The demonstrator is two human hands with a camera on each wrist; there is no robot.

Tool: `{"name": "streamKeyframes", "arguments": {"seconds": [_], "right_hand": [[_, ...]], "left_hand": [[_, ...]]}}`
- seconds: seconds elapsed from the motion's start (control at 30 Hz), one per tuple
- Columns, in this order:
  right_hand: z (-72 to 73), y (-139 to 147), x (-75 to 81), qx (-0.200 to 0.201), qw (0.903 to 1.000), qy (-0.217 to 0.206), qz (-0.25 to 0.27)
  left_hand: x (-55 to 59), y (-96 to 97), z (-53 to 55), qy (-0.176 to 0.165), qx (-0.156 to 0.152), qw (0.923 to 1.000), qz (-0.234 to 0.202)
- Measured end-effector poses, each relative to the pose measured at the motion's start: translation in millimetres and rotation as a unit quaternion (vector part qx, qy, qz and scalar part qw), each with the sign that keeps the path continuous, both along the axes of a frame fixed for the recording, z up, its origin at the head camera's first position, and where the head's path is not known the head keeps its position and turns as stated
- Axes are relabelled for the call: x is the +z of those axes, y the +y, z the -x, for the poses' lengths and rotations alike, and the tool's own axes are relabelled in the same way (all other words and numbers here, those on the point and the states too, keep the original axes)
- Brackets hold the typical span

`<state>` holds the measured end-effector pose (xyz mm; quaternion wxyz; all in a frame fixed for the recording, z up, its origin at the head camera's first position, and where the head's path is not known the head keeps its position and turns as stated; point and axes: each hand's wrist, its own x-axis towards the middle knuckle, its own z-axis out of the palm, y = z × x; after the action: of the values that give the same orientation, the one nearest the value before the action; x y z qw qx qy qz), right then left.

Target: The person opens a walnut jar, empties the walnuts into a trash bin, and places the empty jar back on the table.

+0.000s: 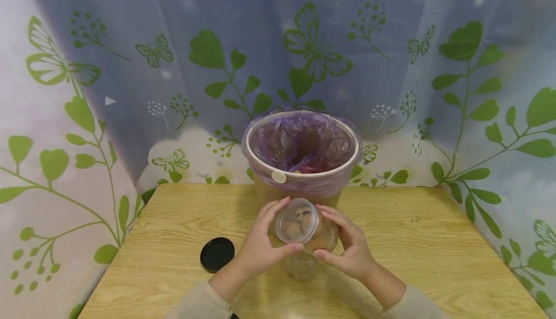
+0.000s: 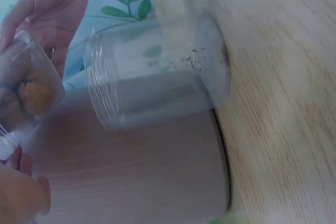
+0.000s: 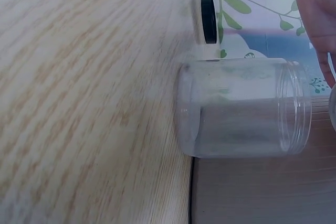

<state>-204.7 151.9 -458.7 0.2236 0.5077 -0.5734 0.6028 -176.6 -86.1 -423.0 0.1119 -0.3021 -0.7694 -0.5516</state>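
Observation:
Both hands hold a clear plastic jar [image 1: 326, 234] above the table, tilted with its uncovered mouth to the left. Several rounded brown lumps [image 2: 37, 95] are inside; I cannot tell their kind. My left hand [image 1: 259, 244] grips the threaded mouth end, thumb below and fingers above. Around the jar's other end curls my right hand [image 1: 353, 246], its thumb under the side. Beneath them a second clear jar [image 3: 239, 108] stands upright and lidless on the table, with small dark specks [image 2: 194, 61] low down in it. A black lid [image 1: 217, 255] lies left of the hands.
Just behind the jars stands a beige bin [image 1: 271, 191] lined with a purple plastic bag [image 1: 282, 138], some waste inside. The wood-grain table [image 1: 404, 242] ends at a patterned curtain [image 1: 260, 15] at the back and sides. A small dark edge shows by the left sleeve.

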Motion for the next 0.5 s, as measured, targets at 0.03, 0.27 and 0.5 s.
{"name": "streamKeyframes", "arguments": {"seconds": [0.03,0.27,0.5], "right_hand": [[0.1,0.1,0.1,0.000,1.0000,0.000,0.000],[0.0,0.7,0.4,-0.004,1.0000,0.004,-0.002],[0.9,1.0,-1.5,-0.013,0.9998,0.013,0.003]], "left_hand": [[0.6,1.0,-1.3,-0.007,0.008,0.9999,0.000],[3.8,6.3,-8.1,-0.028,0.038,0.9989,0.004],[4.2,8.7,-9.4,-0.035,0.056,0.9977,0.015]]}}
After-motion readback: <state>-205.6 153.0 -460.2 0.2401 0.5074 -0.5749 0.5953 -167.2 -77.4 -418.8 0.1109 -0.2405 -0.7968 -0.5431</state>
